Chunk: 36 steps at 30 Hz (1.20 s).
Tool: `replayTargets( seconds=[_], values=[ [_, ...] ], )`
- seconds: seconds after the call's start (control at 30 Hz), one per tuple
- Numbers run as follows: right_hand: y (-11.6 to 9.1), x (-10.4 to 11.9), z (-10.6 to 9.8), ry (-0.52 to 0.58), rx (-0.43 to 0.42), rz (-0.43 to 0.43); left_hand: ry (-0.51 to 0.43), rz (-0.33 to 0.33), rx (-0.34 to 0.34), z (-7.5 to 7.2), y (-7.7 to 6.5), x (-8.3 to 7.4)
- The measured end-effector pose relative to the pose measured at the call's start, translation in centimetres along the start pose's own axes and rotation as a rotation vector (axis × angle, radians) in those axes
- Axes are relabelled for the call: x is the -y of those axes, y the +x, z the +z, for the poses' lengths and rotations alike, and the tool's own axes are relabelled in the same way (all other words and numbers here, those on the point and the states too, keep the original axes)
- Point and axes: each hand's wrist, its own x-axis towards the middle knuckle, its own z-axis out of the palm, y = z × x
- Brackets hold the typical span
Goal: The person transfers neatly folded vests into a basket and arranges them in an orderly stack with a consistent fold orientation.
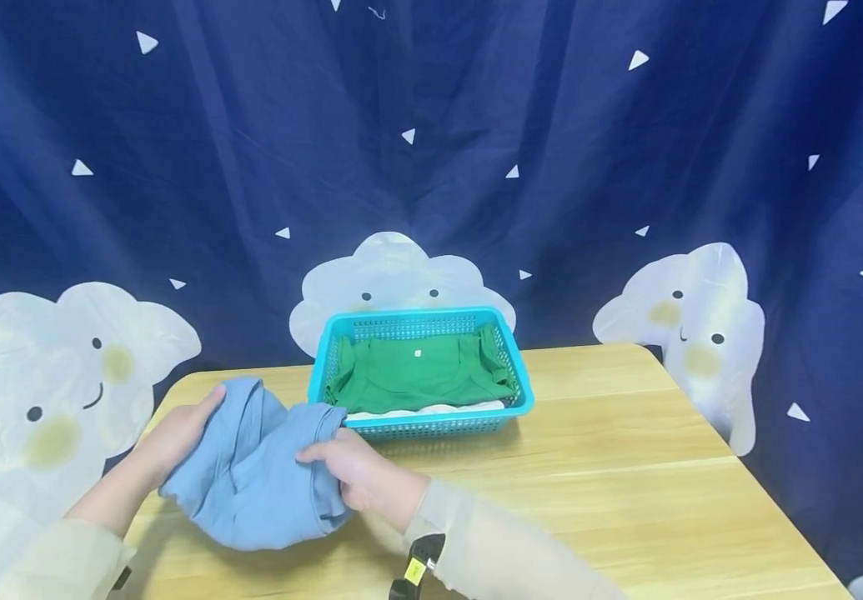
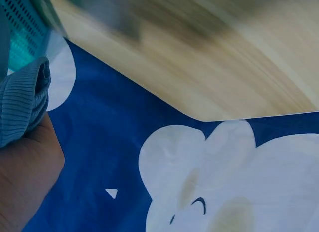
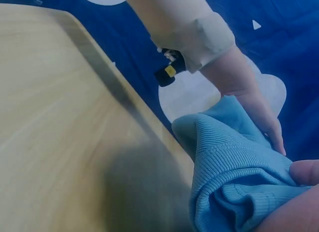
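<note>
A folded light-blue garment [image 1: 251, 479] hangs bunched over the left front of the table, held between both hands. My left hand [image 1: 182, 429] grips its left side, fingers at the upper left edge. At its right side, my right hand [image 1: 356, 467] pinches the cloth, thumb on top. The right wrist view shows a ribbed band on the garment [image 3: 234, 164], with the left hand [image 3: 249, 100] behind it and the right thumb [image 3: 305, 172] pressing on it. Ribbed fabric [image 2: 20, 105] also covers the fingertips of the left hand [image 2: 35, 164] in the left wrist view.
A turquoise plastic basket [image 1: 523, 383] stands at the table's back edge, just beyond the right hand. Inside lies a green shirt [image 1: 423, 371] over white cloth [image 1: 476, 407]. The wooden table [image 1: 626, 483] extends to the right. A dark blue curtain [image 1: 461, 83] hangs behind.
</note>
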Motion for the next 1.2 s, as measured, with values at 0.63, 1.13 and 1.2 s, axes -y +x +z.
replayTargets(
  seconds=[0.63, 1.13, 1.2],
  values=[
    [0.7, 3.5, -2.4, 0.127, 0.189, -0.02, -0.201, 0.052, -0.039, -1.0, 0.0, -2.9],
    [1.0, 6.5, -4.6, 0.131, 0.256, -0.098, -0.436, 0.033, 0.022, -1.9, -0.3, -4.5],
    [1.1, 6.8, -5.0, 0.118, 0.245, -0.105, -0.468, 0.038, 0.033, -1.9, -0.3, -4.7]
  ],
)
